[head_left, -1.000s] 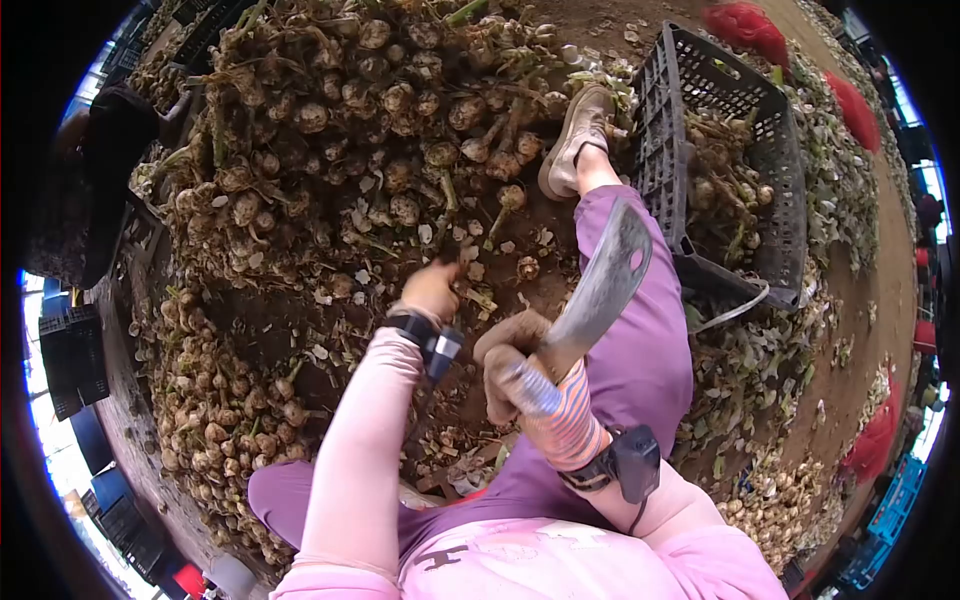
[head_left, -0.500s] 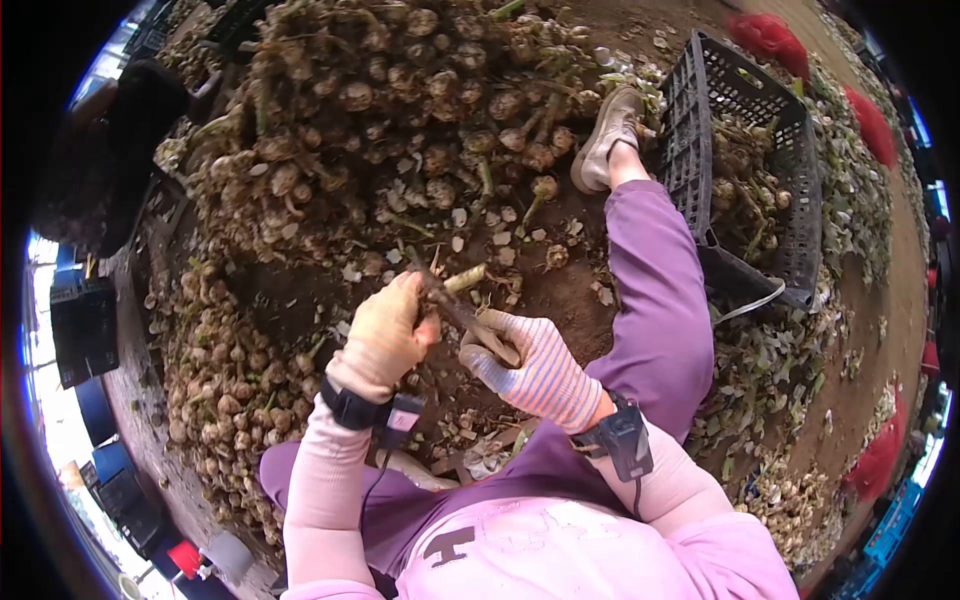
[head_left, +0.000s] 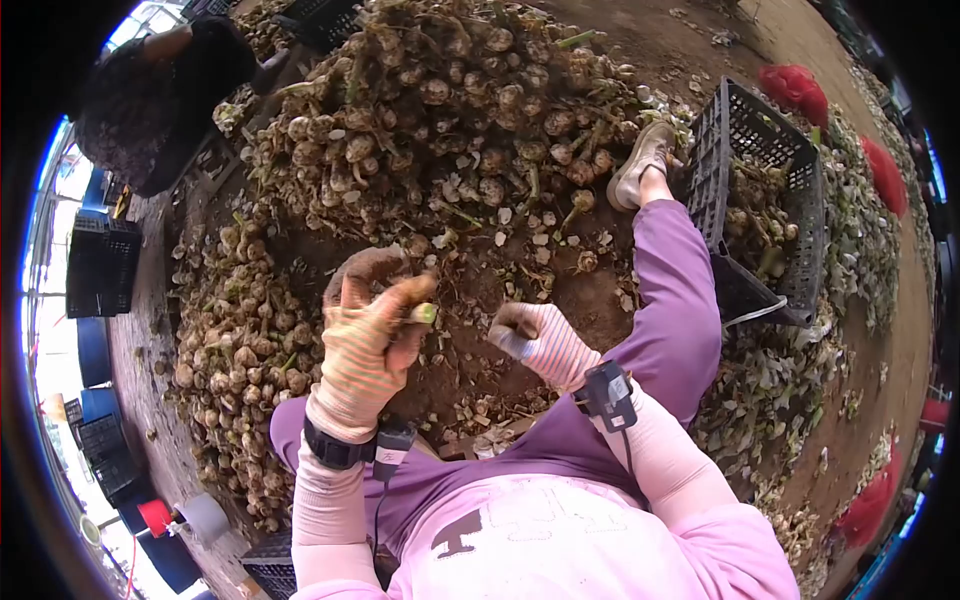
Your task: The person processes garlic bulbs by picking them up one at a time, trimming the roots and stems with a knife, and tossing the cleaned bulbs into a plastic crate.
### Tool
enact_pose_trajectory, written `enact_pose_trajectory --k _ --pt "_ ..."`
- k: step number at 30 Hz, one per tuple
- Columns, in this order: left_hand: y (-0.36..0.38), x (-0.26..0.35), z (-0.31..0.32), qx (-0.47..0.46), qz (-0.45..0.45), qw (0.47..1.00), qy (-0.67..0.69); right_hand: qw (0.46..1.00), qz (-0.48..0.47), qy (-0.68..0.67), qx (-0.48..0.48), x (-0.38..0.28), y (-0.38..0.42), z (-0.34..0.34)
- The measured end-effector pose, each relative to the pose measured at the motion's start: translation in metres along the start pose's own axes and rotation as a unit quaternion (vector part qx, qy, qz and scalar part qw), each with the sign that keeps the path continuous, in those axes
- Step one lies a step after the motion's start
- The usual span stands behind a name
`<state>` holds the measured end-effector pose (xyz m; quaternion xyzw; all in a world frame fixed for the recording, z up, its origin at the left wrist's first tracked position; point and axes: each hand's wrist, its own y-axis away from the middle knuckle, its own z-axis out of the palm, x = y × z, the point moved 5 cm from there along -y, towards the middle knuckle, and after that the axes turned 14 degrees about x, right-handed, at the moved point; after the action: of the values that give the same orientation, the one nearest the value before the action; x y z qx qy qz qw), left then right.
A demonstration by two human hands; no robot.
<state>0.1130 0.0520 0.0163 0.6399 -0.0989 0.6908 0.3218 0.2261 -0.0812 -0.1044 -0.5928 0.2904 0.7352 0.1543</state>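
My left hand [head_left: 365, 345], in a striped glove, is raised and grips a dirty garlic bulb [head_left: 365, 270]; its cut green stem end [head_left: 425, 313] pokes out to the right. My right hand [head_left: 535, 335], also in a striped glove, is a closed fist a short way to the right, around the bluish handle of a knife [head_left: 501, 342]. The blade is hidden from view. Both hands hover over bare soil strewn with garlic skins, between my legs in purple trousers [head_left: 675, 300].
A big heap of untrimmed garlic [head_left: 450, 100] lies ahead and a smaller pile [head_left: 240, 350] to my left. A black crate [head_left: 745, 120] holding stems stands on the right by my shoe [head_left: 640, 165]. Red mesh bags [head_left: 800, 90] lie beyond. Another person [head_left: 170, 90] crouches top left.
The knife, raised high a second ago, came down and cut at the garlic stem. My left hand has since lifted the bulb, and my right fist has drawn apart with the blade out of sight.
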Motion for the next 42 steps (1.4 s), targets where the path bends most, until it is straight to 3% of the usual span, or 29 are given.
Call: enact_pose_trajectory --k 1,2,3,4,5,6,9,10,11,12,13,14,16,17,19,21,23,25,26,31,32,33,34,36,37,39,40,42 --pt "0.002 0.008 0.005 0.016 0.11 0.982 -0.156 1.0 -0.005 -0.012 0.008 -0.011 0.001 0.001" --pt "-0.006 -0.01 -0.007 0.018 -0.044 0.998 -0.036 0.994 0.074 -0.073 -0.015 -0.013 0.003 0.002" --pt "-0.005 -0.02 -0.01 0.015 -0.046 0.998 -0.038 0.978 0.154 -0.134 -0.036 -0.013 0.007 0.001" --pt "0.002 -0.008 0.0 -0.04 0.184 0.963 -0.195 0.978 0.156 -0.136 -0.032 -0.021 0.009 0.001" --pt "0.017 -0.005 0.013 -0.091 0.4 0.849 -0.333 0.968 0.178 -0.165 -0.059 -0.029 0.011 0.006" --pt "0.022 -0.014 0.017 -0.11 0.441 0.805 -0.38 0.957 0.2 -0.193 -0.088 -0.032 0.012 0.009" --pt "0.026 -0.027 0.027 -0.237 0.316 0.841 -0.37 0.964 0.156 -0.211 -0.039 -0.021 0.005 0.002" --pt "0.017 -0.037 0.014 -0.155 0.131 0.954 -0.22 0.973 0.127 -0.19 -0.03 -0.029 0.005 -0.006" --pt "0.013 -0.051 0.001 -0.061 -0.065 0.995 -0.055 0.972 0.129 -0.192 -0.028 -0.027 0.001 -0.004" --pt "0.013 -0.045 -0.004 -0.081 -0.008 0.99 -0.116 0.984 0.046 -0.169 -0.012 -0.033 -0.004 -0.002" --pt "0.009 -0.044 -0.001 -0.107 -0.043 0.991 -0.073 0.989 -0.037 -0.144 0.002 -0.039 -0.006 -0.001" --pt "0.009 -0.05 0.003 -0.118 -0.096 0.979 -0.135 0.989 -0.034 -0.146 -0.001 -0.037 -0.005 0.0" --pt "0.011 -0.073 0.014 -0.145 -0.202 0.937 -0.245 0.997 -0.077 0.0 -0.027 -0.037 -0.003 0.005" --pt "0.015 -0.081 0.013 -0.079 -0.208 0.947 -0.23 0.992 -0.098 0.072 -0.038 -0.038 -0.002 0.007" --pt "0.009 -0.087 0.014 -0.062 -0.142 0.976 -0.15 0.99 -0.119 0.074 -0.035 -0.044 0.001 0.005" --pt "0.016 -0.086 0.004 -0.05 -0.229 0.972 0.001 0.99 -0.116 0.084 -0.004 -0.042 0.001 -0.005" --pt "0.016 -0.076 0.004 -0.042 -0.203 0.977 -0.05 0.989 -0.065 0.131 -0.012 -0.04 0.002 -0.011" --pt "0.018 -0.07 -0.003 -0.026 -0.105 0.99 -0.091 0.95 -0.12 0.284 -0.056 -0.039 0.005 -0.007" --pt "0.018 -0.069 -0.005 -0.029 -0.054 0.994 -0.091 0.935 -0.186 0.294 -0.064 -0.041 0.008 -0.001" --pt "0.018 -0.093 -0.026 -0.041 -0.041 0.998 0.0 0.912 -0.201 0.341 -0.105 -0.043 0.012 0.011" --pt "0.02 -0.077 -0.019 -0.096 0.079 0.977 -0.175 0.907 -0.216 0.345 -0.109 -0.043 0.013 0.012" --pt "0.024 -0.064 -0.009 -0.146 0.195 0.908 -0.341 0.901 -0.231 0.349 -0.112 -0.043 0.013 0.013" --pt "0.026 -0.055 -0.006 -0.146 0.194 0.909 -0.339 0.896 -0.224 0.365 -0.12 -0.042 0.013 0.013" --pt "0.026 -0.052 -0.004 -0.126 0.045 0.953 -0.272 0.887 -0.221 0.383 -0.133 -0.043 0.012 0.013" --pt "0.026 -0.051 -0.003 -0.127 0.043 0.953 -0.271 0.878 -0.219 0.4 -0.145 -0.042 0.012 0.014" --pt "0.028 -0.058 -0.003 -0.154 -0.049 0.945 -0.284 0.878 -0.212 0.403 -0.149 -0.037 0.012 0.013" --pt "0.03 -0.056 -0.001 -0.204 0.004 0.928 -0.311 0.882 -0.229 0.385 -0.143 -0.035 0.011 0.014" --pt "0.038 -0.058 -0.003 -0.199 -0.035 0.944 -0.261 0.888 -0.249 0.361 -0.138 -0.028 0.009 0.012"
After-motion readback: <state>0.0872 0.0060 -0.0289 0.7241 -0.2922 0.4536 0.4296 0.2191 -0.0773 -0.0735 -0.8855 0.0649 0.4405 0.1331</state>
